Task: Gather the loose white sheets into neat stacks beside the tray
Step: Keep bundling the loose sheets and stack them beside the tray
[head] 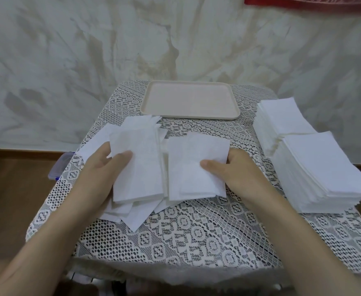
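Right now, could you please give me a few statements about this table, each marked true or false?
1. The tray holds a pile of sheets. False: the sheets lie on the tablecloth, none in the tray.
2. Each hand holds a sheet: the left hand pinches the left sheet, the right hand the right sheet. True.
3. Two neat stacks, the near stack and the far stack, stand on the person's right. True.
4. The loose pile lies on the person's right. False: it lies on the left, under the left sheet.
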Tool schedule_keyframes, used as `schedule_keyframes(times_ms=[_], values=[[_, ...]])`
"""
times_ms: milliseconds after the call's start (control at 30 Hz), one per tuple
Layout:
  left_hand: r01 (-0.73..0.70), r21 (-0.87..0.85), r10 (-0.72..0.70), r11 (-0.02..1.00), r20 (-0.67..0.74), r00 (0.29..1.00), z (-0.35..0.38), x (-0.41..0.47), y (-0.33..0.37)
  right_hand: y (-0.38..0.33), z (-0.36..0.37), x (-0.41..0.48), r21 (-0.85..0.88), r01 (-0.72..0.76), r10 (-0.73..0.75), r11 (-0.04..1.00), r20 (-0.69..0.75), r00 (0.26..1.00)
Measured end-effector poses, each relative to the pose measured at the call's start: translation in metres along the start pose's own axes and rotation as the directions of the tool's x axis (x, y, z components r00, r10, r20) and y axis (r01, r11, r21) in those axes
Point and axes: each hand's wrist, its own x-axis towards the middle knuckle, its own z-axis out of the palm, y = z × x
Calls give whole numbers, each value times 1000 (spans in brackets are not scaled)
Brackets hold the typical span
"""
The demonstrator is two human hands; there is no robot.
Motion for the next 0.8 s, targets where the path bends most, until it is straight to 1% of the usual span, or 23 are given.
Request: schedule_keyframes(times_ms=[100,167,233,433,567,700,800], values=[[-21,2,21,1000,2,1000,0,0,0,-4,-4,0,115,23,-22,993,-14,1000],[-32,12,32,999,-1,999,0,0,0,-4,-5,2,113,32,-24,993,-70,997],[-30,23,30,999,-20,999,-1,1,1,-3,-5,5,62,27,-20,998,-112,994],[-11,48,18,999,-138,990,-4,6,0,-7,12,11,15,6,-5,1000,-97,995],[-4,57,13,998,-160,987,-4,7,-2,-13,32,15,-14,17,-18,1000,-39,999],[-18,46,25,999,-168,986,-6,8,-3,-20,26,19,96,18,-9,995,-95,995],[-32,45,39,998,-169,985,-11,10,-4,-21,24,13,114,10,-4,993,-50,999]])
